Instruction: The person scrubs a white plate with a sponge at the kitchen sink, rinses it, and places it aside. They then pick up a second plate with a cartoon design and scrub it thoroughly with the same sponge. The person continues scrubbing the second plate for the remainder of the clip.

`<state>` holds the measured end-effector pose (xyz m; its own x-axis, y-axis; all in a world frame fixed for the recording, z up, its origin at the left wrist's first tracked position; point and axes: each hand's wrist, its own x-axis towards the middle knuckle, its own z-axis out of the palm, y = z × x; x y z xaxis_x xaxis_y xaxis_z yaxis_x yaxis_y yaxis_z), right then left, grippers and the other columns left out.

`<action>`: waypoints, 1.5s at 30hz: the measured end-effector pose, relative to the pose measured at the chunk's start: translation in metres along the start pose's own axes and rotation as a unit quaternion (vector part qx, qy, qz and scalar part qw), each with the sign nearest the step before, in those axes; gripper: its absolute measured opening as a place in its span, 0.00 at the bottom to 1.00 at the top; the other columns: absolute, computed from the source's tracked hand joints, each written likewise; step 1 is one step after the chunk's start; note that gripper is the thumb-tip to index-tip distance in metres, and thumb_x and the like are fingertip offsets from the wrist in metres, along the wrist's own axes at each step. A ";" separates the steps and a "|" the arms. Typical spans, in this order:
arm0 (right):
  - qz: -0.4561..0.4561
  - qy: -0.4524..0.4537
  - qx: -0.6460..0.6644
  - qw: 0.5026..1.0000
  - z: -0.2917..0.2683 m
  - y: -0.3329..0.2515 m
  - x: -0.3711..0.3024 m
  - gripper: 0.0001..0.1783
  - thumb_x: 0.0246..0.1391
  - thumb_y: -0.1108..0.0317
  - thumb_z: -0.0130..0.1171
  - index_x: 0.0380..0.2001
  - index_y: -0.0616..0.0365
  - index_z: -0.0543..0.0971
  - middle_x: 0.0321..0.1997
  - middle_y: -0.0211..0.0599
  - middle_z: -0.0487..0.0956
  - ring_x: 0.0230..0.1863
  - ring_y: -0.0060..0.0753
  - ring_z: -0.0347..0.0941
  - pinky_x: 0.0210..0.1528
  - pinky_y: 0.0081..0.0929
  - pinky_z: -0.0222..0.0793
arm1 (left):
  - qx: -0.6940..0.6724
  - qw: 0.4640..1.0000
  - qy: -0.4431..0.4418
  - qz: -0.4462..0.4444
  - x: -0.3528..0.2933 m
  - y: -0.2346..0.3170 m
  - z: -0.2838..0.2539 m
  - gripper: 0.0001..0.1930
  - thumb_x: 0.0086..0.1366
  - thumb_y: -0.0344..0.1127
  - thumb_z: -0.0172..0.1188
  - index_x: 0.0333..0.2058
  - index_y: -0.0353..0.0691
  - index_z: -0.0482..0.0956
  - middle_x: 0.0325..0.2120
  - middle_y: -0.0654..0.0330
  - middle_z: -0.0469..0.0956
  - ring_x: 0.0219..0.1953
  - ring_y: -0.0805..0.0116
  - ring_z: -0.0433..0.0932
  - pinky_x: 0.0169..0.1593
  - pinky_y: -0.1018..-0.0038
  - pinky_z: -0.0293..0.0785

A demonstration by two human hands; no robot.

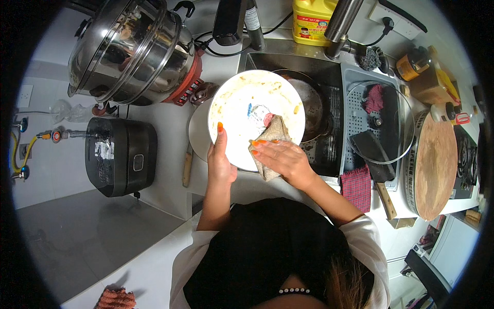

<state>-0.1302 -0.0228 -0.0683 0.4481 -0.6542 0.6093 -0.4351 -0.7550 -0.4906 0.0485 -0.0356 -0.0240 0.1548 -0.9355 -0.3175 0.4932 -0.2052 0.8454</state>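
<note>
A white plate (234, 103) with brownish food stains faces up, tilted, partly over the counter and the left edge of the sink. My left hand (221, 165) grips its lower left rim, thumb on top and the fingers hidden beneath. My right hand (283, 160) presses a folded grey-brown dishcloth (275, 131) against the plate's lower right surface. Its fingers lie over the cloth. Under the plate's left side, another pale round dish (199, 131) rests on the counter. Behind the plate, a round dark pan (309, 98) sits in the sink basin (327, 159).
A grey drain basket (355, 74) holds a glass lid, a cleaver (374, 154) and a red cloth. Right of it stands a round wooden chopping board (435, 165). A metal steamer (134, 51), black cooker (121, 157) and wooden-handled knife (187, 167) are left. Behind are a faucet (342, 26) and yellow jug (311, 23).
</note>
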 end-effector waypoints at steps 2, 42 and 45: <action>-0.003 -0.006 -0.009 1.000 -0.002 0.004 -0.004 0.21 0.46 0.72 0.53 0.46 0.48 0.78 0.53 0.27 0.76 0.52 0.28 0.73 0.52 0.30 0.68 | 0.016 1.000 -0.014 -0.006 0.000 0.005 -0.001 0.29 0.68 0.45 0.48 0.59 0.29 0.57 0.55 0.49 0.67 0.55 0.61 0.69 0.56 0.67 0.67; 0.073 -0.002 -0.021 0.997 -0.003 -0.026 0.016 0.22 0.45 0.70 0.53 0.47 0.47 0.78 0.53 0.34 0.76 0.54 0.34 0.71 0.58 0.40 0.62 | 0.035 0.993 0.036 0.106 -0.016 -0.035 0.008 0.21 0.65 0.38 0.44 0.50 0.26 0.67 0.46 0.52 0.71 0.47 0.66 0.71 0.52 0.72 0.65; 0.043 0.003 -0.036 0.998 -0.005 -0.021 0.013 0.21 0.45 0.70 0.53 0.46 0.49 0.78 0.52 0.32 0.76 0.53 0.32 0.72 0.57 0.38 0.64 | 0.026 0.992 0.021 0.122 -0.013 -0.033 0.002 0.19 0.66 0.35 0.45 0.50 0.25 0.67 0.47 0.52 0.71 0.47 0.68 0.70 0.51 0.73 0.65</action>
<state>-0.1191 -0.0151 -0.0468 0.4025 -0.7155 0.5710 -0.5263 -0.6913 -0.4952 0.0285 -0.0177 -0.0470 0.3002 -0.9466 -0.1176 0.3928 0.0103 0.9195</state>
